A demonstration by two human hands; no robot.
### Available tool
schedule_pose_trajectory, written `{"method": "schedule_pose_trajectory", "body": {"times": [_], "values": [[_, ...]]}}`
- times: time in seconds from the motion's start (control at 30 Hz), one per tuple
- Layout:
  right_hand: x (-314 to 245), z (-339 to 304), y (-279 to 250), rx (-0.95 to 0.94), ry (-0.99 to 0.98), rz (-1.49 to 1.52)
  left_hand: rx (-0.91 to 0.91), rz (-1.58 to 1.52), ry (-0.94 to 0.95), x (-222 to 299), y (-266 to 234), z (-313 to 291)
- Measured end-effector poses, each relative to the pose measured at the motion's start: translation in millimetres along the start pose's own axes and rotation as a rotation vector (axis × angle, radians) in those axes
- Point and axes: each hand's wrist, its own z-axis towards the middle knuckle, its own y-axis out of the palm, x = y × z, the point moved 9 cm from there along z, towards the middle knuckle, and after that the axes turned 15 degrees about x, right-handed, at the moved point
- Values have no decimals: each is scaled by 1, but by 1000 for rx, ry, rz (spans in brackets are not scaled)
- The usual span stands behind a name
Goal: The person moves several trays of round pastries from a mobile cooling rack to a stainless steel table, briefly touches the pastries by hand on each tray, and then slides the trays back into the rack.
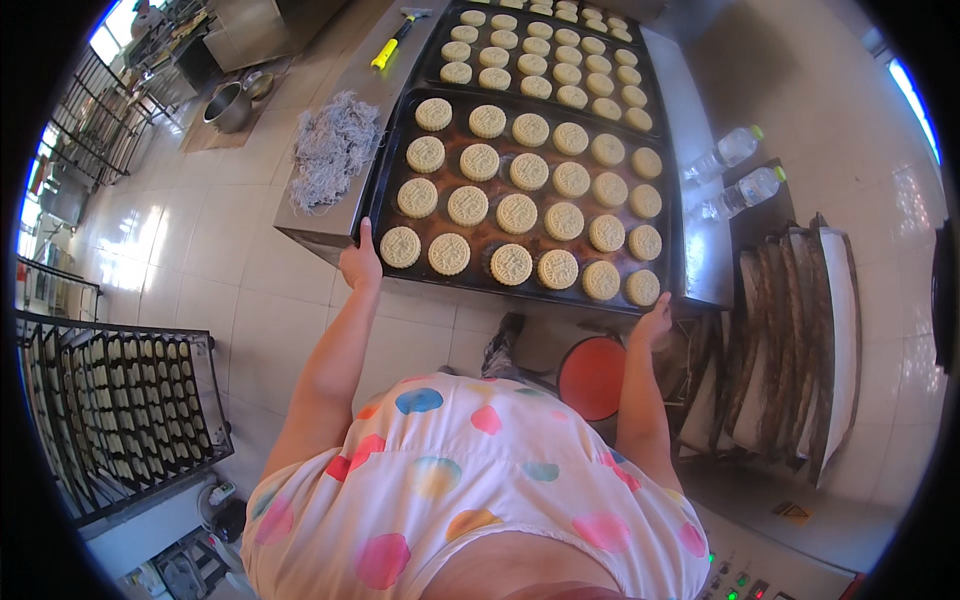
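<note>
A dark baking tray (pixel 455 178) with rows of pale, round, stamped mooncakes (pixel 516 213) lies on a metal table, its near edge jutting past the table's front. My left hand (pixel 361 262) grips the tray's near left corner, with a finger along the rim. At the near right corner my right hand (pixel 654 322) is closed on the tray's edge, its thumb on top. Beyond it lies a second tray (pixel 548 101) of the same mooncakes. The undersides of both hands' grips are hidden.
Grey shredded strands (pixel 336 150) and a yellow-handled scraper (pixel 392 50) lie on the table's left side. Two clear bottles (pixel 742 192) stand at the right, above stacked boards (pixel 790 340). A red round stool (pixel 591 379) is below. A rack of filled trays (pixel 130 400) stands left.
</note>
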Motion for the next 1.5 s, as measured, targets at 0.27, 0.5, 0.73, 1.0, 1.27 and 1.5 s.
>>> {"method": "schedule_pose_trajectory", "body": {"times": [0.27,0.5,0.73,1.0,1.27,1.5], "values": [[7,2,6,-37,10,72,-11,-47,14,2,0,-2],[7,5,7,-17,13,147,24,-34,69,10,-8,-5],[1,4,2,-1,17,41,58,-80,98,17,-14,-9],[8,6,7,-17,72,104,72,-53,79,11,-9,-4],[8,6,6,-9,40,83,74,-32,79,8,-7,-4],[7,7,6,13,38,108,60,-33,62,11,-8,-6]]}}
